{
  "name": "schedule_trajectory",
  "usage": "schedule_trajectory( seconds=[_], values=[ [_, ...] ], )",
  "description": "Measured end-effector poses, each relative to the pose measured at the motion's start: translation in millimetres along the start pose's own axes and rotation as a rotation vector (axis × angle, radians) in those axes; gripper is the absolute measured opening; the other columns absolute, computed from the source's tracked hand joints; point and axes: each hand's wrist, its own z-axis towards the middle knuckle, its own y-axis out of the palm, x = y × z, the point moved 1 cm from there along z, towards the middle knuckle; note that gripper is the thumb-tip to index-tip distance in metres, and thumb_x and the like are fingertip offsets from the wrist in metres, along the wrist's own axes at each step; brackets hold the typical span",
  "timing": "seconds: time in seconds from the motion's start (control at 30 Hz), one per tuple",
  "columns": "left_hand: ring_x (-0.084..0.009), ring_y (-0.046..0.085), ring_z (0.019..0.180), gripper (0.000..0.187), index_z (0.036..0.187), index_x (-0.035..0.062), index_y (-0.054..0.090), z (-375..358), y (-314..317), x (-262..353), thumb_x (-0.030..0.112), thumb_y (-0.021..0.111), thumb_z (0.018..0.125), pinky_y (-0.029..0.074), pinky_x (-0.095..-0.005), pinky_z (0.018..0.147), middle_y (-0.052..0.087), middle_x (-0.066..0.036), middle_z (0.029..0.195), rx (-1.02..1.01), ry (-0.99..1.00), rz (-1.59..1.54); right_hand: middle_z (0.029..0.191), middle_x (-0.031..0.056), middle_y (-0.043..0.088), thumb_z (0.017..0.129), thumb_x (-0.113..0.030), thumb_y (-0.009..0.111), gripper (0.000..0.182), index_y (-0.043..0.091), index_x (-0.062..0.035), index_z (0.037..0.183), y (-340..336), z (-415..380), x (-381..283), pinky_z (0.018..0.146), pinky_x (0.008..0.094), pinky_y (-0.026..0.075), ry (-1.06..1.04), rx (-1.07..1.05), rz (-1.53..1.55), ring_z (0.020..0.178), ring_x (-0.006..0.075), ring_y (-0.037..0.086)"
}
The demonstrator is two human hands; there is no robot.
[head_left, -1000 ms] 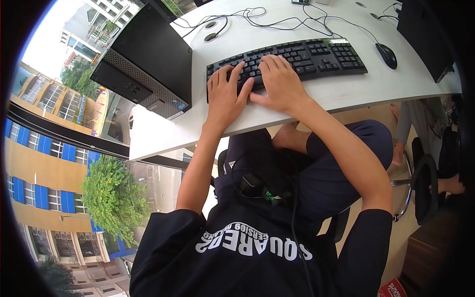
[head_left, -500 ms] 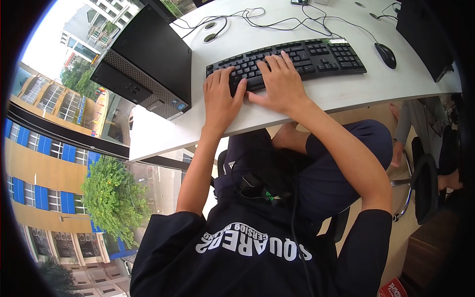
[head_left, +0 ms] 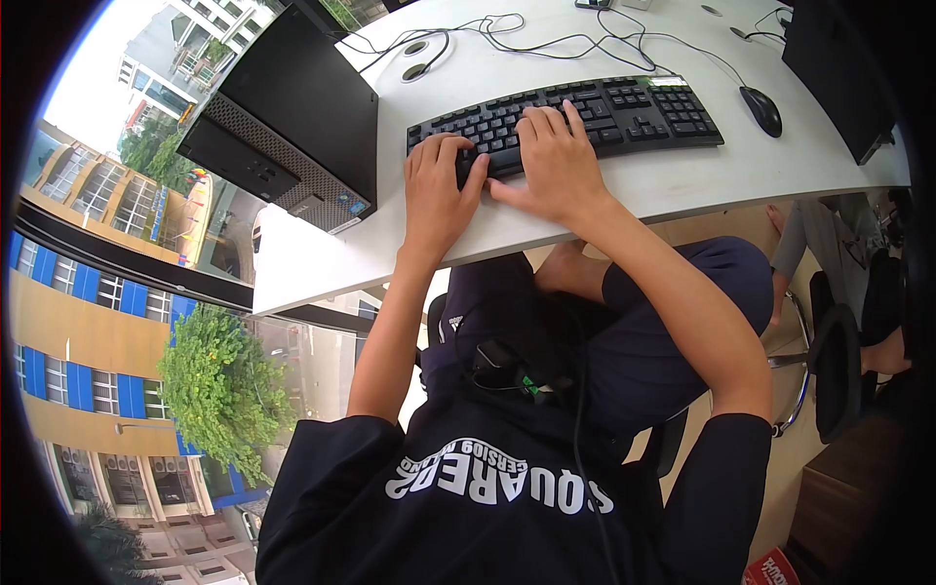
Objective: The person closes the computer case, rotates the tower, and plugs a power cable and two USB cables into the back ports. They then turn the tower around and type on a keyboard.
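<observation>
A black keyboard (head_left: 639,115) lies on the white desk (head_left: 419,24), angled slightly across it. Over its left part rests my left hand (head_left: 441,185), fingers curved on the keys and thumb by the front edge near the space bar. My right hand (head_left: 558,166) lies over the middle keys, its fingers spread and its thumb stretched left toward my other thumb. Neither hand grips anything. The undersides of the fingertips are partly hidden, so which keys they press cannot be told.
A black computer tower (head_left: 302,107) stands left of the keyboard, beside a large window. To the right are a black mouse (head_left: 760,111) and a dark monitor-like object (head_left: 843,73). Loose cables (head_left: 575,47) run along the back. Another person's leg (head_left: 819,234) shows at right.
The fingers of my left hand have curled in a little over the keys. My right hand has shifted slightly right, with its fingers repositioned. The keyboard and mouse look unmoved.
</observation>
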Motion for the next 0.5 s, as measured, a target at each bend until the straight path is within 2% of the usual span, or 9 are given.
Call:
schedule_trajectory(
  seconds=[0.1, 0.3, 0.4, 0.5],
  values=[
    [-0.0334, 0.061, 0.122, 0.029, 0.121, 0.0050, 0.071, 0.8, 0.4, 2.6, 0.025, 0.073, 0.100, 0.042, -0.0458, 0.109, 0.069, -0.014, 0.121, 0.025, -0.024, -0.015, 0.122, 0.0177, 0.064, 0.078, -0.058, 0.079, 0.072, 0.069, 0.0029, 0.116, 4.4, -0.8, 1.2, 0.125, 0.0573, 0.031, -0.007, 0.064, 0.017, 0.127, 0.0336, 0.057],
    [-0.0353, 0.060, 0.125, 0.034, 0.131, 0.0077, 0.072, -2.0, 2.1, -1.4, 0.026, 0.069, 0.103, 0.040, -0.0468, 0.114, 0.068, -0.016, 0.130, 0.022, 0.053, 0.079, 0.123, 0.0191, 0.064, 0.078, -0.057, 0.080, 0.072, 0.069, 0.0009, 0.119, 6.8, -2.4, 1.9, 0.124, 0.0572, 0.032, -0.039, 0.129, 0.000, 0.127, 0.0347, 0.058],
    [-0.0346, 0.059, 0.126, 0.033, 0.132, 0.0097, 0.072, -0.7, 3.3, -2.9, 0.026, 0.069, 0.103, 0.040, -0.0470, 0.113, 0.066, -0.015, 0.136, -0.037, 0.007, 0.004, 0.127, 0.0202, 0.063, 0.079, -0.056, 0.080, 0.072, 0.070, 0.0007, 0.122, 6.3, 0.4, 1.8, 0.125, 0.0567, 0.032, 0.011, 0.003, 0.050, 0.130, 0.0354, 0.056],
    [-0.0337, 0.059, 0.126, 0.036, 0.136, 0.0120, 0.071, 2.7, -1.4, 3.2, 0.028, 0.067, 0.104, 0.039, -0.0463, 0.113, 0.066, -0.013, 0.135, -0.089, -0.053, 0.001, 0.129, 0.0202, 0.063, 0.080, -0.055, 0.079, 0.071, 0.070, 0.0008, 0.124, 5.9, -1.9, 2.4, 0.125, 0.0565, 0.032, -0.008, 0.025, 0.052, 0.131, 0.0352, 0.055]
  ],
)
